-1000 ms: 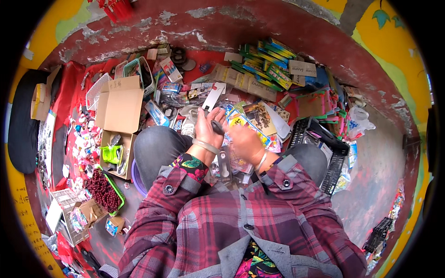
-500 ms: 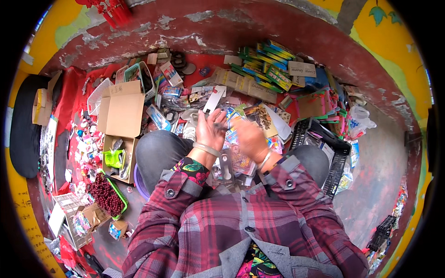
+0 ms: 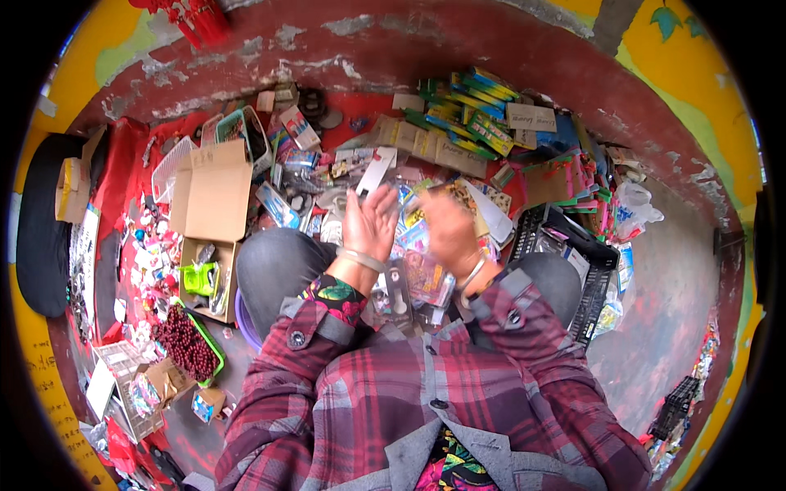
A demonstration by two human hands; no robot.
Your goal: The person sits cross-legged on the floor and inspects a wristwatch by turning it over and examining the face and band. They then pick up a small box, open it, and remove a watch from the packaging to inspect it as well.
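I sit with my knees (image 3: 274, 266) apart over a red cloth covered with small packaged goods. My left hand (image 3: 370, 222) is raised in front of me, fingers pointing up, with something small and dark by its fingertips. My right hand (image 3: 449, 229) is held up beside it, its back toward me and its fingers curled toward colourful packets (image 3: 417, 237). The two hands are a little apart with palms turned inward. Whether either hand grips a packet is hidden. More carded packets (image 3: 401, 290) lie in my lap below the wrists.
An open cardboard box (image 3: 213, 192) stands at my left, with a green-rimmed tray of dark red beads (image 3: 184, 344) nearer. A black plastic crate (image 3: 573, 262) sits by my right knee. Green and yellow packs (image 3: 467, 114) are stacked against the curved red wall.
Both hands have risen slightly and drawn apart. One second ago my left hand pinched a small dark item above the lap.
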